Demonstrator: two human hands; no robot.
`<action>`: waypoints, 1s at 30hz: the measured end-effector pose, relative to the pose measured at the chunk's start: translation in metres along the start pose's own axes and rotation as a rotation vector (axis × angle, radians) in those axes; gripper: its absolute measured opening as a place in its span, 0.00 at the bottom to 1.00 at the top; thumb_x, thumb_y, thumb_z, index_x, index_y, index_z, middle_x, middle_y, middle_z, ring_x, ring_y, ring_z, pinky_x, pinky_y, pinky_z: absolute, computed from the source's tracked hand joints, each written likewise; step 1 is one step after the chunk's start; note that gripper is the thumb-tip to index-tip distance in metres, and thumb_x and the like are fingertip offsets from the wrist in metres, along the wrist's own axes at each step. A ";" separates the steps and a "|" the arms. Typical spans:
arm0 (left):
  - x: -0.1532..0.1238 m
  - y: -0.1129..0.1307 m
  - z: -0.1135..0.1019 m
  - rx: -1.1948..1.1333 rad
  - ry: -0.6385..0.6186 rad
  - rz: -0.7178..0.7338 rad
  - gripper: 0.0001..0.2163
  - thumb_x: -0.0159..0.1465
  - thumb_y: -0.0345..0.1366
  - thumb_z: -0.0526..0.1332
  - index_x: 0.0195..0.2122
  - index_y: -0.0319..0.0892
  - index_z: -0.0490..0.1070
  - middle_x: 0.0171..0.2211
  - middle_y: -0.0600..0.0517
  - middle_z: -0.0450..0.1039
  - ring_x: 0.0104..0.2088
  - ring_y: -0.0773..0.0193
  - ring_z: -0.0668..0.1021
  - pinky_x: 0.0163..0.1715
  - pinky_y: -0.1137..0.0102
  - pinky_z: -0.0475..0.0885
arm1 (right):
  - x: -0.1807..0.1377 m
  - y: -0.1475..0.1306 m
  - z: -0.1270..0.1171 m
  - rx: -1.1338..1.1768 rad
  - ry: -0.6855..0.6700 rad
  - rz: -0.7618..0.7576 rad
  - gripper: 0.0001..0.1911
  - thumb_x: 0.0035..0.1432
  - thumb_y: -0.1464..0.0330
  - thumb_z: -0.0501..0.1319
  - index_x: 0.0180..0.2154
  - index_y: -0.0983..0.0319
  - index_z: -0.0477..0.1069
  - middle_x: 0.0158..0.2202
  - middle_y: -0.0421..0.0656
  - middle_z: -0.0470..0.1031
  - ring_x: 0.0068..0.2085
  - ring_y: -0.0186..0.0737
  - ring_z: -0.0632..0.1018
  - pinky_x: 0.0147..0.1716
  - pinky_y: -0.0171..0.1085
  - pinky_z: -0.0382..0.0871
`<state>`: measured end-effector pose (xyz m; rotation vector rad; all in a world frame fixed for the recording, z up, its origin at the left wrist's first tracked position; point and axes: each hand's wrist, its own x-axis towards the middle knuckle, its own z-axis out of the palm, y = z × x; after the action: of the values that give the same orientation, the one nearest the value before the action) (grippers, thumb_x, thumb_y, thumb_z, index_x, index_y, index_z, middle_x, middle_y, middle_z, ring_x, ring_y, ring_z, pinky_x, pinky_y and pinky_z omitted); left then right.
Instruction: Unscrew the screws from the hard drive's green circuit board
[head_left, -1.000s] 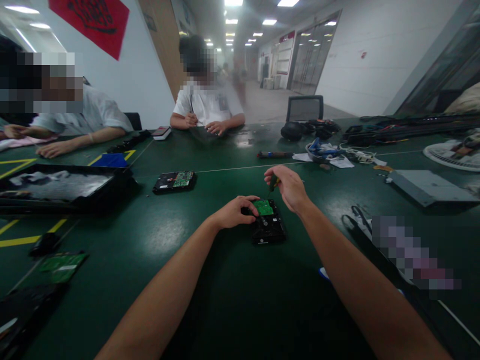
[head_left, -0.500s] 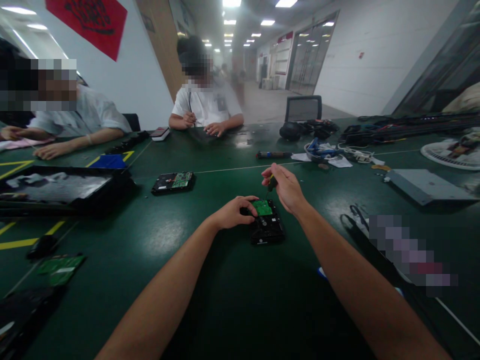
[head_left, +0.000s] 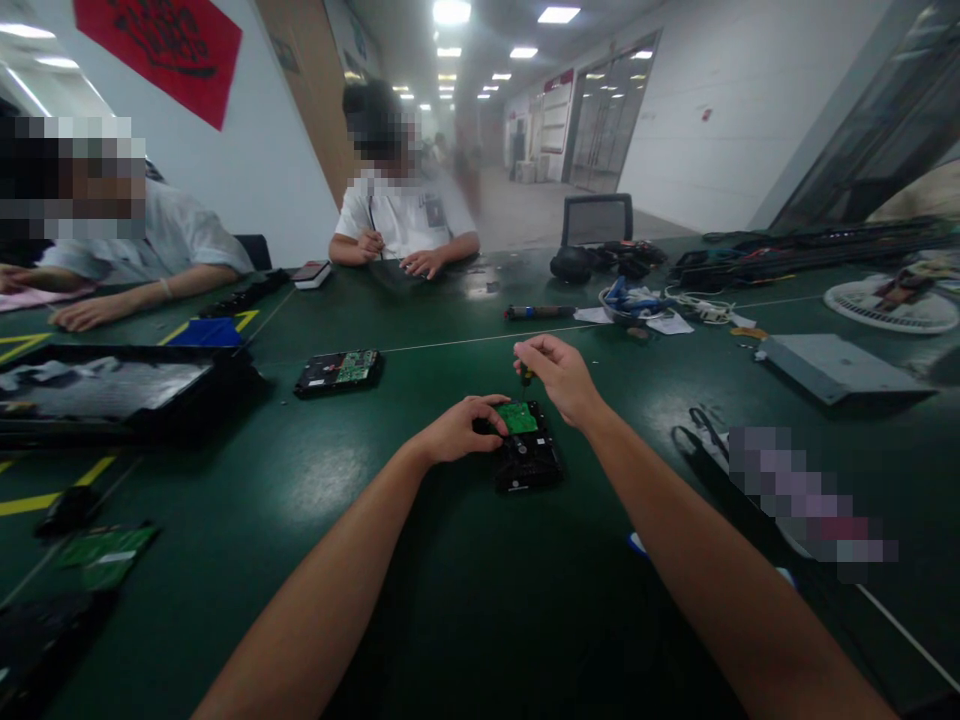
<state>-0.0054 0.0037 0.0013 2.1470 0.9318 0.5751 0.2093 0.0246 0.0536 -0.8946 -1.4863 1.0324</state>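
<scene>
A black hard drive (head_left: 529,464) lies on the green table in front of me, its green circuit board (head_left: 519,417) facing up at the far end. My left hand (head_left: 466,428) grips the drive's left side, thumb and fingers bent over its edge. Above the far end, my right hand (head_left: 559,375) is closed around a small screwdriver (head_left: 526,377) with a dark and yellow handle. The screwdriver stands nearly upright, its shaft pointing down at the board's far edge. Whether its tip sits in a screw I cannot tell.
Another hard drive (head_left: 339,372) lies ahead to the left, near a black tray (head_left: 225,395). A loose green circuit board (head_left: 109,555) is at lower left. On the right are a grey metal box (head_left: 840,367) and a strap (head_left: 705,430). Two people sit across the table.
My right hand has tilted the screwdriver more upright and turned its fingers around the handle. The left hand keeps its hold on the drive. The whole view has shifted slightly.
</scene>
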 end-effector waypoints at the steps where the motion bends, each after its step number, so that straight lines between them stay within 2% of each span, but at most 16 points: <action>1: 0.000 0.000 0.000 0.002 -0.001 -0.006 0.08 0.58 0.36 0.69 0.39 0.45 0.80 0.68 0.48 0.66 0.66 0.50 0.70 0.69 0.54 0.56 | 0.000 -0.001 0.000 -0.045 0.016 -0.007 0.18 0.59 0.50 0.67 0.36 0.59 0.74 0.32 0.41 0.76 0.32 0.38 0.74 0.35 0.39 0.70; 5: -0.001 0.000 0.000 0.001 0.004 -0.030 0.09 0.58 0.35 0.69 0.40 0.45 0.81 0.67 0.48 0.66 0.66 0.49 0.69 0.69 0.53 0.56 | -0.001 -0.003 -0.002 -0.303 0.109 -0.083 0.18 0.60 0.50 0.66 0.34 0.58 0.73 0.34 0.42 0.75 0.35 0.39 0.74 0.36 0.40 0.69; 8: -0.001 -0.001 0.001 -0.008 -0.001 -0.030 0.08 0.58 0.35 0.69 0.40 0.45 0.81 0.68 0.48 0.66 0.67 0.50 0.68 0.69 0.53 0.56 | -0.001 -0.005 -0.004 -0.407 0.140 -0.172 0.13 0.61 0.56 0.65 0.32 0.58 0.73 0.40 0.44 0.76 0.40 0.42 0.76 0.39 0.41 0.70; 11: -0.001 -0.002 0.002 -0.018 -0.003 -0.032 0.08 0.58 0.35 0.69 0.40 0.45 0.81 0.67 0.48 0.66 0.68 0.50 0.68 0.69 0.52 0.56 | -0.002 -0.009 -0.003 -0.330 0.072 -0.194 0.07 0.62 0.62 0.64 0.34 0.58 0.75 0.45 0.45 0.78 0.44 0.42 0.78 0.42 0.41 0.71; 13: -0.001 -0.003 0.002 -0.026 0.006 -0.037 0.08 0.58 0.35 0.69 0.40 0.45 0.81 0.67 0.48 0.66 0.67 0.49 0.68 0.69 0.51 0.55 | -0.003 -0.012 -0.002 -0.242 -0.003 -0.142 0.09 0.64 0.60 0.62 0.38 0.58 0.76 0.44 0.44 0.80 0.42 0.41 0.79 0.41 0.41 0.72; 15: -0.001 -0.004 0.003 -0.036 0.010 -0.034 0.08 0.58 0.35 0.69 0.40 0.46 0.81 0.67 0.48 0.66 0.68 0.49 0.68 0.69 0.51 0.55 | -0.005 -0.016 0.000 -0.179 -0.068 -0.072 0.13 0.67 0.56 0.60 0.39 0.58 0.76 0.40 0.44 0.80 0.38 0.39 0.80 0.35 0.38 0.72; 20: -0.001 -0.004 0.002 -0.040 0.002 -0.019 0.09 0.58 0.36 0.69 0.40 0.45 0.81 0.68 0.47 0.66 0.68 0.50 0.68 0.69 0.52 0.56 | -0.004 -0.017 0.000 -0.066 -0.096 -0.004 0.21 0.68 0.50 0.57 0.37 0.59 0.76 0.39 0.46 0.80 0.36 0.39 0.80 0.24 0.34 0.68; 24: -0.001 -0.003 0.002 -0.025 0.000 -0.019 0.08 0.59 0.36 0.69 0.40 0.45 0.81 0.68 0.47 0.65 0.67 0.50 0.68 0.69 0.52 0.55 | -0.002 -0.017 -0.003 0.071 -0.127 0.062 0.16 0.67 0.54 0.57 0.41 0.58 0.76 0.42 0.46 0.80 0.41 0.41 0.80 0.28 0.35 0.74; 26: -0.001 -0.002 0.001 -0.023 0.003 -0.022 0.08 0.59 0.36 0.69 0.40 0.45 0.81 0.68 0.48 0.65 0.67 0.51 0.69 0.69 0.52 0.55 | -0.002 -0.019 -0.004 0.054 -0.122 0.053 0.14 0.66 0.55 0.59 0.41 0.58 0.76 0.42 0.45 0.79 0.41 0.41 0.79 0.29 0.36 0.76; 30: -0.001 -0.002 0.001 -0.022 0.005 -0.022 0.09 0.58 0.36 0.69 0.40 0.45 0.81 0.67 0.48 0.66 0.67 0.50 0.69 0.69 0.52 0.56 | -0.003 -0.021 -0.008 -0.129 -0.086 -0.028 0.14 0.63 0.54 0.63 0.40 0.57 0.77 0.38 0.43 0.77 0.36 0.39 0.76 0.28 0.36 0.73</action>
<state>-0.0066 0.0035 -0.0012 2.1147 0.9463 0.5773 0.2172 0.0162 0.0727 -0.9269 -1.6486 0.9739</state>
